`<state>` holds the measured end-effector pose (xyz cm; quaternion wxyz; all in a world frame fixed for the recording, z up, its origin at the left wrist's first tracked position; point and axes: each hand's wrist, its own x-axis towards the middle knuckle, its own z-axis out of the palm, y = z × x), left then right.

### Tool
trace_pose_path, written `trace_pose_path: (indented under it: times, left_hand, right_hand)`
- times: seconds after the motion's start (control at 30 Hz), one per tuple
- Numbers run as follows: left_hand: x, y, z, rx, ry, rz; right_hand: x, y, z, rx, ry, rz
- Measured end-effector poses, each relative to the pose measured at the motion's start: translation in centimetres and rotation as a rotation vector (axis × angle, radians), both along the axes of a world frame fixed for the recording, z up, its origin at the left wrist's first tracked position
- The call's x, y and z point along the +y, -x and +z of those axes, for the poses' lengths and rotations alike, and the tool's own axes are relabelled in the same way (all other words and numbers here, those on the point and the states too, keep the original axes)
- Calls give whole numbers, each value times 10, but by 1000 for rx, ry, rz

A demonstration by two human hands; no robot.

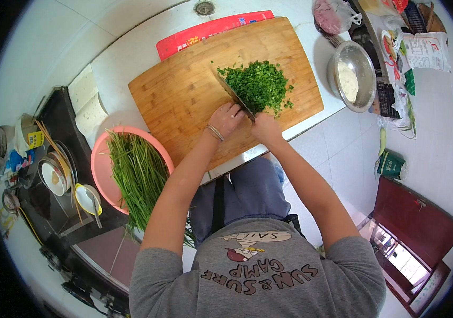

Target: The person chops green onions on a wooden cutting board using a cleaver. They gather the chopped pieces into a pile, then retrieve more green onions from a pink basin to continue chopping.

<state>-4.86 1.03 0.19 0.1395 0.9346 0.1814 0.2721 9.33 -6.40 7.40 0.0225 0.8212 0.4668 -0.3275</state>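
A kitchen knife (236, 97) points away from me over the wooden cutting board (179, 95). My right hand (267, 129) is closed round its handle. A pile of finely chopped green leaves (261, 85) lies against the right side of the blade. My left hand (226, 120), with a bracelet at the wrist, is on the board just left of the blade. Its fingers are curled in by the knife, and what they hold, if anything, is hidden. A few green bits lie scattered around the pile.
At my left, a pink basin (98, 167) holds long green chives (140, 177) hanging over its rim. Bowls (54, 177) and chopsticks stand farther left. Beyond the board lies a red box (210, 34). A metal bowl (365, 69) with pale flour or dough stands at the right.
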Motion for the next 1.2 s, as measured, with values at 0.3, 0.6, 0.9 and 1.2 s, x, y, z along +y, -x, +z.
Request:
trace_pose_path:
  times: [0.3,0.6,0.9,1.2]
  left_hand:
    - [-9,13,-5,-29,4,-23]
    - [-12,15,1,2,45,5]
    - [-9,14,-2,-34,-36,-15]
    - [-13,17,-4,-1,-13,-7]
  right_hand:
    - [26,0,-18,107,-280,-74]
    - [-3,10,-2,6,-25,26]
    - [24,8,-16,90,-172,-65]
    - [-7,14,-11,12,-75,46]
